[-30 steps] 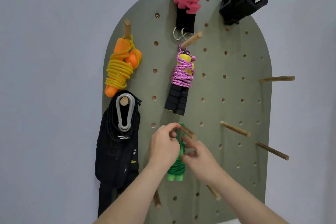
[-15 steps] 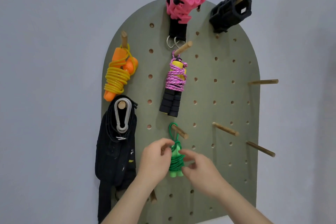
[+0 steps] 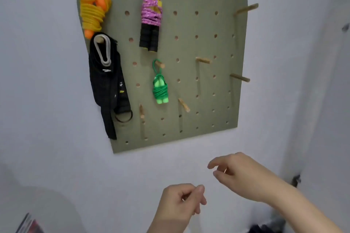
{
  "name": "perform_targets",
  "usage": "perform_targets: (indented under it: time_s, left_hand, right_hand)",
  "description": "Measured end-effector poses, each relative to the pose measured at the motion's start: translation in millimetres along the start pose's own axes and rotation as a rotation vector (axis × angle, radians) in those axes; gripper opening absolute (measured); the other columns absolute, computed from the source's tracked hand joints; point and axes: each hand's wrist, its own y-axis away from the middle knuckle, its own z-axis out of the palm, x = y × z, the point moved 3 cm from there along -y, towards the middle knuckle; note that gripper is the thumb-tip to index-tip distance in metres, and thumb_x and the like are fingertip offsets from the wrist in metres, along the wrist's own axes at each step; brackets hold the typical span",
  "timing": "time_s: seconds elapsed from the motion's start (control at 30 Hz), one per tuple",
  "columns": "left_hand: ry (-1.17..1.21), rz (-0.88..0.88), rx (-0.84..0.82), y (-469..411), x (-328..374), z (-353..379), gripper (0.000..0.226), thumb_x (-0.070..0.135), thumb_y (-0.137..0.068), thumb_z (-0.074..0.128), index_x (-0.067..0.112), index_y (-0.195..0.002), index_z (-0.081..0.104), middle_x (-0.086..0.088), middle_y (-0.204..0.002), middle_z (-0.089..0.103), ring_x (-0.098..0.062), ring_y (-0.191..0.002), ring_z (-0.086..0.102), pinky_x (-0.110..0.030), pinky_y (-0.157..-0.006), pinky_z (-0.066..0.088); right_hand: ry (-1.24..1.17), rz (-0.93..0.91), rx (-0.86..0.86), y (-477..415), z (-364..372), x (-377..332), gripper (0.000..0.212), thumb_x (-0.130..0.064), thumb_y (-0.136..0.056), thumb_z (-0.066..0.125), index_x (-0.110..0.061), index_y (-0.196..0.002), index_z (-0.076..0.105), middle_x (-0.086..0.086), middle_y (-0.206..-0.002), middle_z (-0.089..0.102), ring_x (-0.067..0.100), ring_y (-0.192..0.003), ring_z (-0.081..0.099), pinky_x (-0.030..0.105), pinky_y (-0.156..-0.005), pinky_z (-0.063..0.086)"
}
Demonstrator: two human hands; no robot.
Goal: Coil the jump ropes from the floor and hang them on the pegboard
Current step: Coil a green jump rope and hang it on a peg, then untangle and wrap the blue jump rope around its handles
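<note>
A coiled green jump rope (image 3: 160,89) hangs by its loop from a wooden peg (image 3: 160,64) in the middle of the olive pegboard (image 3: 204,24). Above it hangs a pink rope with black handles (image 3: 150,19), and at the upper left a yellow rope with orange handles (image 3: 92,7). My left hand (image 3: 181,202) and my right hand (image 3: 240,176) are low in front of the wall, well below the board, with loosely curled fingers and nothing in them.
A black strap with a grey carabiner (image 3: 108,81) hangs at the board's left. Bare wooden pegs (image 3: 203,60) stick out on the right side and near the bottom. The wall is pale grey. A dark object (image 3: 265,229) lies at the bottom right edge.
Both hands have let go of the green rope and dropped away below the board; the rope now hangs alone on its peg. The view has tilted down.
</note>
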Motion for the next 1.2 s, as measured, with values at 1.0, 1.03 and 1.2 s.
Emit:
perform_targets:
  time_s: [1.0,1.03,1.2]
  left_hand:
    - [-0.312,-0.905,-0.540,365,-576,320,0.026,0.015,-0.095,0.045,0.036,-0.104,0.058,0.012,-0.091,0.060,0.001,-0.074,0.055,-0.011,-0.062,0.042]
    - [-0.342,-0.880,-0.627,373,-605,336,0.022,0.019,-0.097,0.045,0.033,-0.108,0.059,0.014,-0.096,0.061,0.001,-0.081,0.056,-0.010,-0.067,0.042]
    - [-0.431,-0.924,-0.815,430,-743,409,0.022,0.021,-0.095,0.046,0.018,-0.104,0.065,0.003,-0.099,0.066,-0.014,-0.093,0.060,-0.031,-0.084,0.049]
  right_hand:
    - [-0.572,1.045,-0.575,453,641,289,0.031,-0.014,-0.091,0.051,-0.033,-0.115,0.051,-0.008,-0.096,0.063,0.014,-0.069,0.060,0.020,-0.056,0.041]
    - [-0.649,1.124,-0.541,458,668,297,0.027,-0.010,-0.090,0.051,-0.029,-0.109,0.055,-0.003,-0.094,0.065,0.017,-0.068,0.061,0.020,-0.055,0.042]
    - [-0.998,1.542,-0.415,490,816,324,0.029,-0.001,-0.090,0.054,-0.015,-0.114,0.059,0.021,-0.106,0.065,0.022,-0.081,0.058,0.033,-0.067,0.046]
